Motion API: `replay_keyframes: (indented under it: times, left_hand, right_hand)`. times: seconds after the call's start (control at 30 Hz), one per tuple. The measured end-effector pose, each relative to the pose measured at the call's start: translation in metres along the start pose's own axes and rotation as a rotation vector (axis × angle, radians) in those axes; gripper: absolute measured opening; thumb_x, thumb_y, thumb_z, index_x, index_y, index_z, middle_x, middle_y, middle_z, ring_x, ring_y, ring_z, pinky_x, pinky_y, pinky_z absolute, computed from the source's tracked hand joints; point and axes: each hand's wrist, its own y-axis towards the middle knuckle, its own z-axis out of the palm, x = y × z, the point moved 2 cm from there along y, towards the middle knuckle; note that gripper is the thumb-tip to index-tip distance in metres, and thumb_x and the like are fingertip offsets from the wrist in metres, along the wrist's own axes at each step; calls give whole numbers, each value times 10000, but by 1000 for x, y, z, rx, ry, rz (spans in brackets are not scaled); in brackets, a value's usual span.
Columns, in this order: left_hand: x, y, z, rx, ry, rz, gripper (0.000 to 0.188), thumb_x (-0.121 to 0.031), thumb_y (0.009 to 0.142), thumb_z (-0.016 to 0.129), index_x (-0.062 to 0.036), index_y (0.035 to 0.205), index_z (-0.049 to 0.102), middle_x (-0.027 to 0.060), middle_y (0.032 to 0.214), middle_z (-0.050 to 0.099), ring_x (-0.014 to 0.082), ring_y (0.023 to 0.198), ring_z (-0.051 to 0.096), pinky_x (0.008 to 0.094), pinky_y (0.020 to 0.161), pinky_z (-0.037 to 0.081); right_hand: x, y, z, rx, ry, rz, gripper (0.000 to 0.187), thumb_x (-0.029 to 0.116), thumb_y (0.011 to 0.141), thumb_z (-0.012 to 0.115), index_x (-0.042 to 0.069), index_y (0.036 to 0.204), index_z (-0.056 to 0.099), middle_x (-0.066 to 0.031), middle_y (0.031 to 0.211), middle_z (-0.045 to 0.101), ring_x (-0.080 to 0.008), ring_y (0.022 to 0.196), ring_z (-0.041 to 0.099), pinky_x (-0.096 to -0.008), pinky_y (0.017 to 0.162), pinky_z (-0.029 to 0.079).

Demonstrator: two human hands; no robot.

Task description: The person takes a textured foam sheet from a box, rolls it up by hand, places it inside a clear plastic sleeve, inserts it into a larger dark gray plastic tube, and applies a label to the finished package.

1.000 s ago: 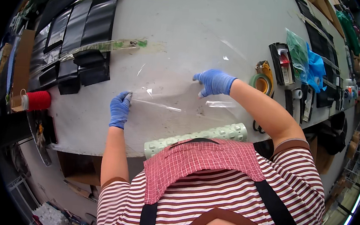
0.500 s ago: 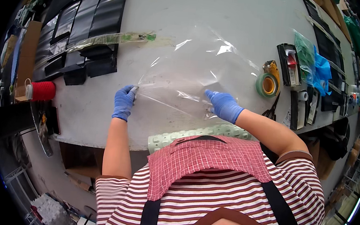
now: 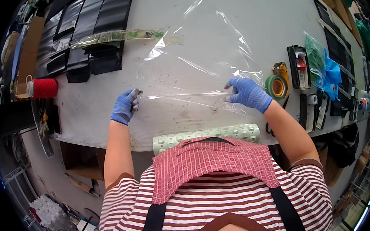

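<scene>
A clear plastic sheet (image 3: 198, 67) lies spread over the pale tabletop, its creases shining. At the sheet's near left corner, my blue-gloved left hand (image 3: 126, 106) is closed, fingertips pinched together on the film's edge. My right hand (image 3: 250, 94), also in a blue glove, is over the sheet's right side; its fingers are stretched and apart, touching the film. A taut-looking crease runs between both hands. Just right of my right hand are a green tape roll (image 3: 276, 87) and a yellow tape dispenser (image 3: 281, 70).
A pale green perforated roll (image 3: 207, 137) lies along the table's near edge. Black sheets (image 3: 109, 25) cover the left side. A red thread spool (image 3: 45, 88) stands at the left edge. On the right are a black box (image 3: 298, 67) and a blue plastic bag (image 3: 331, 75).
My right hand has moved right and slightly away from me, toward the tape roll. The sheet is spread wider and flatter. My left hand has shifted slightly left.
</scene>
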Motion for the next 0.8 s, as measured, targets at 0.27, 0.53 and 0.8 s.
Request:
replay_keyframes:
  times: [0.27, 0.53, 0.8]
  left_hand:
    - [-5, -15, 2, 180, -20, 86, 432, -266, 891, 731, 19, 1195, 617, -7, 636, 493, 117, 544, 495, 240, 494, 378]
    - [-15, -23, 14, 117, 153, 177, 427, -127, 875, 721, 20, 1260, 609, 43, 764, 610, 142, 648, 596, 267, 593, 493]
    - [-17, -31, 23, 37, 370, 250, 433, -38, 876, 651, 12, 1301, 587, 47, 785, 636, 115, 648, 595, 234, 571, 474]
  right_hand:
    - [-39, -25, -34, -227, 216, -80, 262, 184, 762, 819, 31, 837, 621, -50, 713, 574, -140, 662, 550, -283, 631, 475]
    - [-59, -47, -42, -582, -119, -214, 177, 198, 820, 753, 48, 891, 694, -116, 788, 644, -292, 727, 626, -363, 665, 499]
    - [-61, -70, -26, -786, -19, -158, 205, 228, 915, 677, 27, 942, 706, -108, 854, 689, -217, 660, 652, -313, 625, 513]
